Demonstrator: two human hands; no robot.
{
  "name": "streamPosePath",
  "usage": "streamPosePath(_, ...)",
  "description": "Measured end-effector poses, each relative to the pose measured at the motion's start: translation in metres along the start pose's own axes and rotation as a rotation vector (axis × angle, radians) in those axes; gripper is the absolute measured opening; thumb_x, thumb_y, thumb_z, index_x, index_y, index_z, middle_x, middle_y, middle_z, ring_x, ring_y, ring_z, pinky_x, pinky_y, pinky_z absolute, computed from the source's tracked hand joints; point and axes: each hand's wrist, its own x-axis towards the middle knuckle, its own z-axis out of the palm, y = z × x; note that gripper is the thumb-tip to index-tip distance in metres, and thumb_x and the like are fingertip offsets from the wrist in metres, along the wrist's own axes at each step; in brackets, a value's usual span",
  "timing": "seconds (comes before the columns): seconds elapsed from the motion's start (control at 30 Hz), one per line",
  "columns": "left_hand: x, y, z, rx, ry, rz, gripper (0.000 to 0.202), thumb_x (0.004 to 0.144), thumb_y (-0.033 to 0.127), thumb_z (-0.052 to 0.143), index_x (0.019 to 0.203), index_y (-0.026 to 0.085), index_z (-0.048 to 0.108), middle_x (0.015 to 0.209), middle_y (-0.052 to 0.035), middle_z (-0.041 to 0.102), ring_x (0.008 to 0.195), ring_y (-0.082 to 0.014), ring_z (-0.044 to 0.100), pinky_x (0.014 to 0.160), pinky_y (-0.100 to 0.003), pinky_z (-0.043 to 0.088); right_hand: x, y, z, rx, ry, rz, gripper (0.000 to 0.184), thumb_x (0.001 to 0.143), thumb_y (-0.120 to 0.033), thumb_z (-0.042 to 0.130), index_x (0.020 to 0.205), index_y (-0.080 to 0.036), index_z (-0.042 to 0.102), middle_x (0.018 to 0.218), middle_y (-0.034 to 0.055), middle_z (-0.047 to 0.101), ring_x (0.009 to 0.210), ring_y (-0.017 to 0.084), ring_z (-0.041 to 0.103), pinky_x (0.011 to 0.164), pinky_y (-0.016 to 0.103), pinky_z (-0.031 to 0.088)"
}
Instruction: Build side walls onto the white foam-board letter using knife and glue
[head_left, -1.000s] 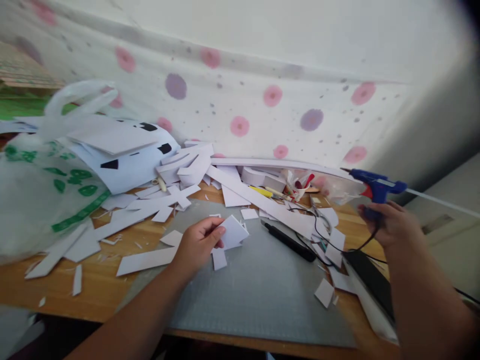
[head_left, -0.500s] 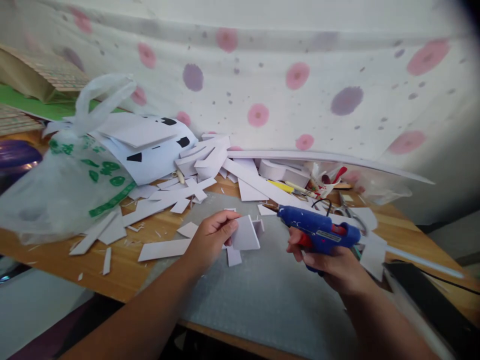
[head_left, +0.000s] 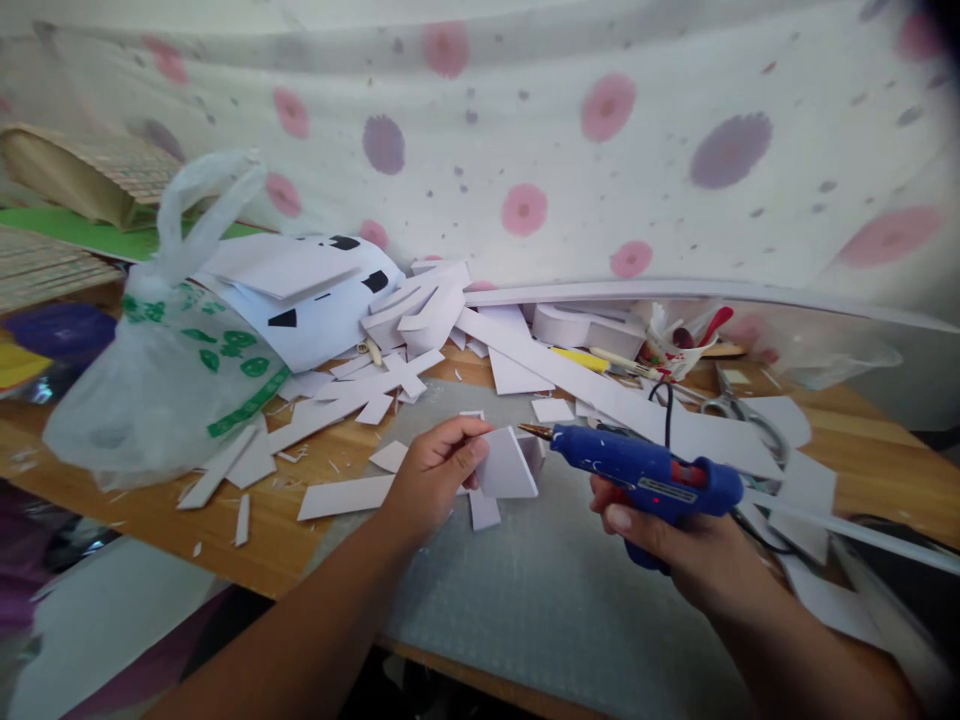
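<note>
Between the thumb and fingers of my left hand [head_left: 439, 475] is a white foam board piece [head_left: 510, 465], tilted upright above the mat. Part of it is covered by my fingers. Behind and beneath it, small white pieces [head_left: 484, 510] show; whether they are joined to it I cannot tell. My right hand [head_left: 675, 545] is wrapped round a blue hot glue gun [head_left: 637, 465], with fingers at its red trigger. The gun's metal nozzle [head_left: 535, 431] points left, close to the upper right edge of the held piece. A long clear glue stick [head_left: 855, 525] sticks out of its back.
A grey cutting mat [head_left: 517, 610] lies on the wooden table [head_left: 255, 555]. White foam board scraps [head_left: 337, 415] are strewn behind and left. A plastic bag [head_left: 165, 400] stands left. Scissors [head_left: 750, 410] and a cup [head_left: 671, 345] are at right. A dotted cloth [head_left: 480, 140] hangs behind.
The glue gun's nozzle has come nearer the upper edge of the held foam board piece. My left hand keeps its grip. The whole view has shifted slightly.
</note>
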Motion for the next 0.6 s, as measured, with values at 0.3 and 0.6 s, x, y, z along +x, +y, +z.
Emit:
streamPosePath(0.3,0.0008,-0.0014,-0.0023,0.024,-0.034,0.016,0.027,0.083,0.040,0.059,0.098,0.019,0.069,0.071,0.0000,0.058,0.056,-0.0090,0.047,0.052,-0.022,0.040,-0.0018,0.0013,0.0024,-0.034,0.021,0.010,0.018,0.071,-0.039,0.075,0.077,-0.022,0.069,0.073,0.0031,0.065,0.067,0.016,0.058,0.061,0.027,0.049)
streamPosePath(0.6,0.0007,-0.0018,-0.0026,0.024,-0.055,0.036,0.024,0.084,0.037,0.058,0.095,0.019,0.069,0.069,0.0003,0.058,0.055,-0.0090,0.048,0.052,-0.022,0.040,-0.0001,0.0025,0.0012,-0.065,-0.014,-0.055,0.017,0.073,-0.039,0.073,0.073,-0.023,0.068,0.072,0.0026,0.064,0.067,0.016,0.058,0.061,0.028,0.051)
